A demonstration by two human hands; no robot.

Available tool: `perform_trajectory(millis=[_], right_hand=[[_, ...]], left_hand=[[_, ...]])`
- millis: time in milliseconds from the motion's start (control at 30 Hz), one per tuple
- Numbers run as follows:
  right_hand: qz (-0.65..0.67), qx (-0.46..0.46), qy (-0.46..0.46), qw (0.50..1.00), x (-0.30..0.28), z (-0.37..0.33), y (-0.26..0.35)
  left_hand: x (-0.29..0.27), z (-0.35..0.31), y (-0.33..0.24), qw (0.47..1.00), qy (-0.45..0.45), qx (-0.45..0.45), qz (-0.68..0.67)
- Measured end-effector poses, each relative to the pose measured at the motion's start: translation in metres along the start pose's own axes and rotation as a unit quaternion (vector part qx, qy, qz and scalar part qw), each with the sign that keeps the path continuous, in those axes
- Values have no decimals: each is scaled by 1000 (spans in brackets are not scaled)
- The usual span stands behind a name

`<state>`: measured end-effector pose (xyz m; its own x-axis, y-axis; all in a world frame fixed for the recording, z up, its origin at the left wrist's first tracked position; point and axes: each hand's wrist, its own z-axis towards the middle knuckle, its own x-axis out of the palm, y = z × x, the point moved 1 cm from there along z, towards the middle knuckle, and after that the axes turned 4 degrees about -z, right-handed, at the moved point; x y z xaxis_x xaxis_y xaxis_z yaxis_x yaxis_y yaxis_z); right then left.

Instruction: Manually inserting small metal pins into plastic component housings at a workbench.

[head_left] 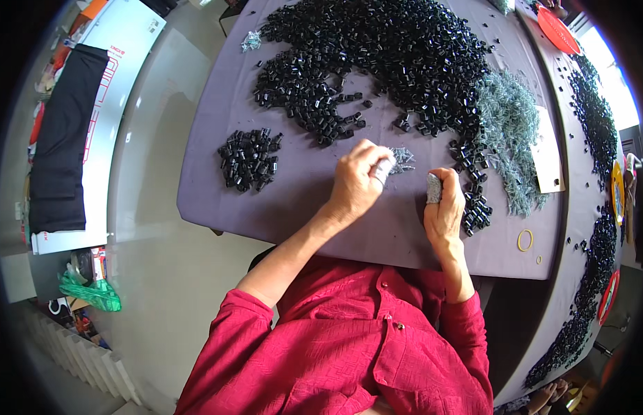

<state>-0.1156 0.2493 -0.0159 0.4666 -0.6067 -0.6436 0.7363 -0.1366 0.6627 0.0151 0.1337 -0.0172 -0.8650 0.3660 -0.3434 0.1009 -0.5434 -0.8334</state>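
Observation:
My left hand (354,178) is closed in a pinch, with a whitish covering on one digit. It is beside a small heap of thin silvery screws (403,160), and what it pinches is too small to tell. To its right is my right hand (444,211), its fingers curled and a grey wrap on its thumb. Whatever that hand holds is hidden. A strip of small black plastic pieces (476,211) lies just right of my right hand. Off to the left sits a separate pile of black pieces (249,159), some with metal pins showing.
A large heap of black pieces (377,41) covers the far table (300,214). Many silvery screws (511,138) lie right of it, against a pale card (547,155). Yellow rubber bands (525,240) lie near the front edge. Another person's hands (548,394) show at lower right.

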Motion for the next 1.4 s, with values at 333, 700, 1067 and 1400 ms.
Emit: perform_trajectory(millis=[333, 700, 1067, 1400], right_hand=[[16, -9, -32, 999, 2, -3, -5], [39, -26, -39, 998, 5, 0, -5], [25, -29, -35, 999, 1, 3, -3], [29, -24, 10, 999, 1, 1, 1]], left_hand=[[-18, 97, 41, 981, 17, -6, 195], [12, 101, 46, 934, 56, 37, 352], [-4, 64, 14, 996, 67, -58, -10], [4, 86, 36, 966, 120, 49, 223]])
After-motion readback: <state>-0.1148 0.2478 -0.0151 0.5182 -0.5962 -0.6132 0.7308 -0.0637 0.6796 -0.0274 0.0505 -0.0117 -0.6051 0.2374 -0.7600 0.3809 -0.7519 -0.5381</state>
